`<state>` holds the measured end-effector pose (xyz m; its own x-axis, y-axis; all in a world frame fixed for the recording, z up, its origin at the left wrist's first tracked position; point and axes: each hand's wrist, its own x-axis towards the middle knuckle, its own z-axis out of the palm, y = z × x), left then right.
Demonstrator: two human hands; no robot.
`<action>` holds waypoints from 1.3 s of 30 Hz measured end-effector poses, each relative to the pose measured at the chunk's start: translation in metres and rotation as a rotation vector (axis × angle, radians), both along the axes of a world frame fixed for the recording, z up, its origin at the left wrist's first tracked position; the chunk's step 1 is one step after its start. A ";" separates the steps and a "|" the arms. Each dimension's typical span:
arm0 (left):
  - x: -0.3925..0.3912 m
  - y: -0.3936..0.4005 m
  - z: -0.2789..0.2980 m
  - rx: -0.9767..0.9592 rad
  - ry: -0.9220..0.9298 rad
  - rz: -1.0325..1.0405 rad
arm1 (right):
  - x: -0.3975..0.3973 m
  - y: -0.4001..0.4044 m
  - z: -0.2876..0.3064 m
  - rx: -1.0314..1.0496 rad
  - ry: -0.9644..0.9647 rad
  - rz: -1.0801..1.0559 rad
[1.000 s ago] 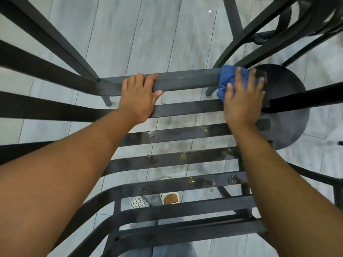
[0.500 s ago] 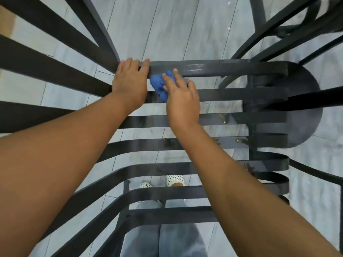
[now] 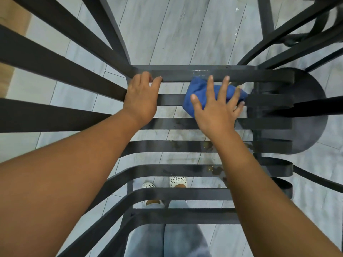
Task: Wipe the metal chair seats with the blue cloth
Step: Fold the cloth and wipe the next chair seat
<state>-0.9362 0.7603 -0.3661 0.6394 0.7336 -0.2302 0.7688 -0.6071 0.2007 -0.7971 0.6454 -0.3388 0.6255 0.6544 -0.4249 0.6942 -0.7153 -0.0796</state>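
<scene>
A black metal chair seat (image 3: 185,125) made of flat slats lies below me, with grey floor showing through the gaps. My right hand (image 3: 217,106) presses flat, fingers spread, on the bunched blue cloth (image 3: 198,90), which rests on the far slats right of centre. My left hand (image 3: 142,101) rests on the far slats at the left, its fingers curled over the farthest slat (image 3: 241,75). Brownish dirt spots show on the nearer slats near the right forearm.
A round black base (image 3: 311,115) stands on the floor under the seat's right side. Dark bars of the chair frame (image 3: 55,58) fan out at the left, and more black metal frames (image 3: 297,39) stand at the upper right. My feet in dotted shoes (image 3: 176,180) are below the seat.
My right hand has slid the blue cloth to the right along the far slats, away from the left hand. The left hand stays on the far slat.
</scene>
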 end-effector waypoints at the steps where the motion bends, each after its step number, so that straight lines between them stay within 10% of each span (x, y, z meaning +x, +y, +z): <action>1: 0.000 0.000 0.000 -0.001 0.004 0.001 | 0.001 -0.003 -0.008 -0.017 -0.023 0.065; 10: 0.000 0.003 0.015 -0.192 -0.214 0.187 | -0.076 0.026 -0.029 0.167 0.106 0.363; 14: 0.001 0.006 0.025 -0.268 -0.301 0.275 | -0.093 0.052 -0.022 0.335 0.509 0.014; 20: 0.007 0.018 0.030 -0.332 -0.547 0.587 | -0.087 0.045 0.013 0.234 0.186 0.231; 28: -0.003 0.004 0.018 -0.308 -0.348 0.298 | -0.095 0.016 -0.040 0.185 0.031 0.571; 39: 0.006 -0.028 0.005 -0.156 -0.047 0.035 | 0.014 -0.049 -0.040 0.103 -0.181 0.138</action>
<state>-0.9299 0.7319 -0.3609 0.6272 0.7131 -0.3134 0.7762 -0.5392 0.3267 -0.7830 0.5964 -0.3788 0.5869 0.7731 -0.2406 0.7945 -0.6071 -0.0128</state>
